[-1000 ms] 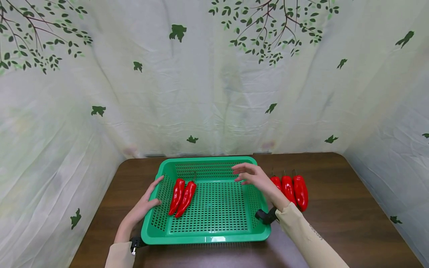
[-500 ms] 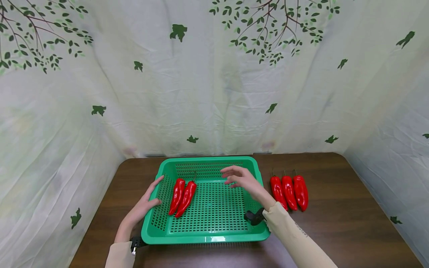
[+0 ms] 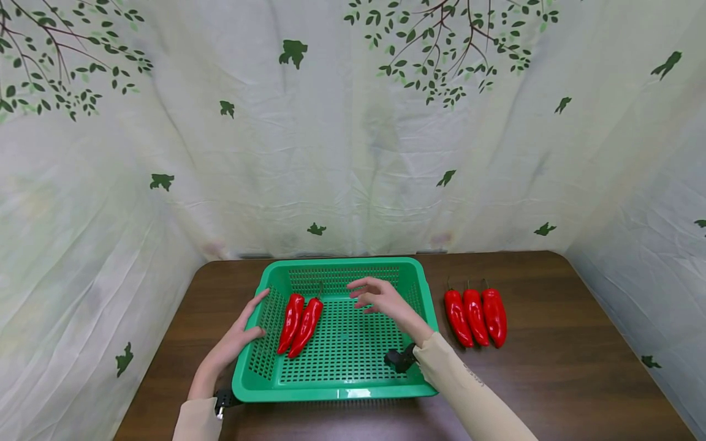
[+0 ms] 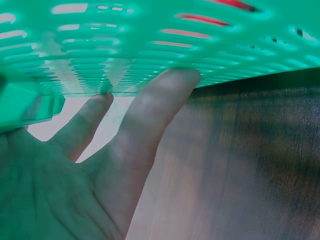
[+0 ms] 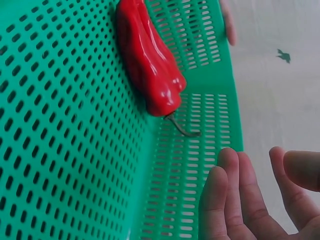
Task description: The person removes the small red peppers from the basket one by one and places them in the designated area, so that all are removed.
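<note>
A green plastic basket (image 3: 353,361) with slotted walls stands on the table. Two glossy red peppers (image 3: 306,327) lie side by side in its left part; a red pepper (image 5: 147,60) with a thin curved stem shows large in the right wrist view. My left hand (image 3: 238,334) rests along the basket's left side, its thumb (image 4: 165,95) and a finger extended against the slotted outer wall. Over the basket's middle hovers my right hand (image 3: 379,300), holding nothing, its fingers loosely bent and pointing left towards the peppers.
Three more red peppers (image 3: 475,318) lie in a row on the brown wooden table (image 3: 573,355), to the right of the basket. Behind the table hangs a pale curtain (image 3: 353,153) printed with leaves and branches.
My right hand has moved left over the basket, from near its right rim to the middle, uncovering the peppers on the table. My left hand and the basket have stayed put.
</note>
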A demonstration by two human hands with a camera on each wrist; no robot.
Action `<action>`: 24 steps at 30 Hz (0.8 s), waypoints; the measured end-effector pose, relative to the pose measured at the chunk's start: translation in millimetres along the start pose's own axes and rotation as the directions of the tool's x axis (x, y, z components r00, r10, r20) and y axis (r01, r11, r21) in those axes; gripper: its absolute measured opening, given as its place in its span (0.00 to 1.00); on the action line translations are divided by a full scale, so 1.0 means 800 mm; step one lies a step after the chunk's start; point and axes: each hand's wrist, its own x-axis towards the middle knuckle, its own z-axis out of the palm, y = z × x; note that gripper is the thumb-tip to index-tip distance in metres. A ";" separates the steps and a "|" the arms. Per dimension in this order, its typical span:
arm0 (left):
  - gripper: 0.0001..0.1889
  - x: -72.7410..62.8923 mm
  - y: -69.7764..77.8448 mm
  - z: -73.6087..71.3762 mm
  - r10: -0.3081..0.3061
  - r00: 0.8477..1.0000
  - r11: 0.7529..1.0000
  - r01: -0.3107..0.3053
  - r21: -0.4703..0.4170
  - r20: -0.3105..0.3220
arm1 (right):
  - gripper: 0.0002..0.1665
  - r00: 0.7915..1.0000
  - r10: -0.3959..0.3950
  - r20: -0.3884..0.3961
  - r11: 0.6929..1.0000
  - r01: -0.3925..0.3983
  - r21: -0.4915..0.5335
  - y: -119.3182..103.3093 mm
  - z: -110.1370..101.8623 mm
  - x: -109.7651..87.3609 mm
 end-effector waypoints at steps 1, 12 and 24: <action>0.40 0.000 0.000 0.000 0.000 1.000 1.000 0.000 0.000 0.000 | 0.20 1.000 -0.001 0.000 1.000 0.001 0.001 0.001 0.002 0.001; 0.40 0.000 -0.001 0.000 0.006 1.000 1.000 -0.005 0.006 -0.002 | 0.19 1.000 0.011 0.001 1.000 -0.011 0.011 0.005 0.022 0.014; 0.40 0.000 0.000 -0.001 0.004 1.000 1.000 -0.004 0.006 -0.004 | 0.19 1.000 0.030 0.007 0.999 -0.030 -0.023 0.001 0.040 0.021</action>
